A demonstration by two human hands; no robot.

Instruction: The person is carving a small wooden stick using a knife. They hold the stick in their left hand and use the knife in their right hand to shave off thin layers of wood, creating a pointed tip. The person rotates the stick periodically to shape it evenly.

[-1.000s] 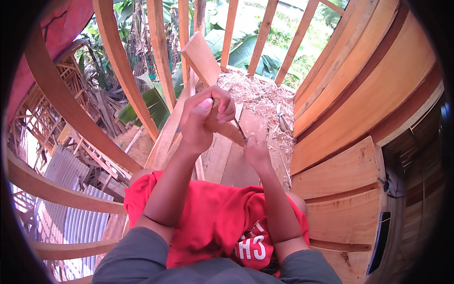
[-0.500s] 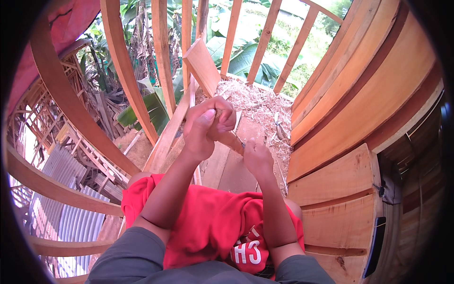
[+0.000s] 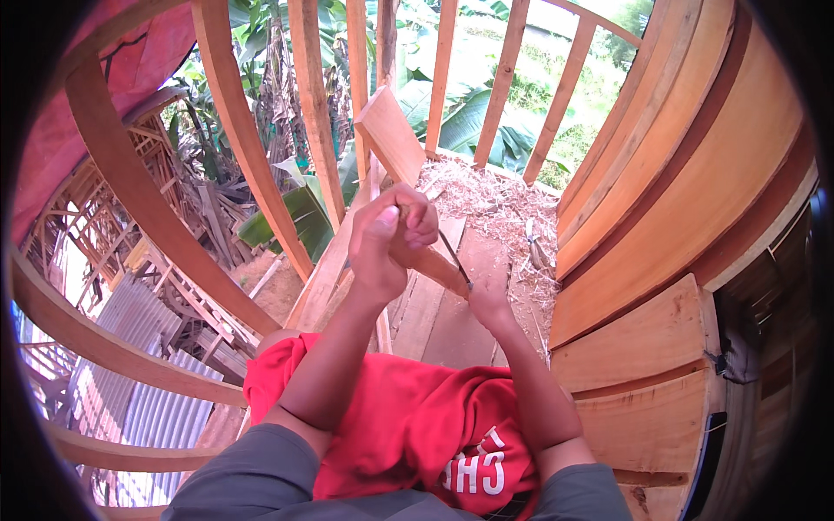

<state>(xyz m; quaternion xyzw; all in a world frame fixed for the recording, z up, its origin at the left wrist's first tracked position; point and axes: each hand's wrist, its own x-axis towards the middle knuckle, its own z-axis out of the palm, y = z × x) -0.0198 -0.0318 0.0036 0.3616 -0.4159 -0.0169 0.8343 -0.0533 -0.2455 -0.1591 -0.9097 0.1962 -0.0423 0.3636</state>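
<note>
Head view, items:

- Your left hand (image 3: 387, 247): fingers clenched around a wooden handle, thumb up, raised just above the work, seemingly so the slim dark tool (image 3: 453, 258) angles down from the fist.
- Your right hand (image 3: 488, 304): beneath the tool's tip, apparently steadying it on the plank (image 3: 434, 300); whether the fingers pinch it I cannot tell.
- Wood shavings (image 3: 495, 204): strewn beyond your fingers.
- Short board (image 3: 391, 135): leaning on the railing, beyond your fist.

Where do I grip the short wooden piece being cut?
Its upper end, from the left, as the left hand does: the wooden piece slants down-right, and the thin blade by the right hand lies at its lower end.
</note>
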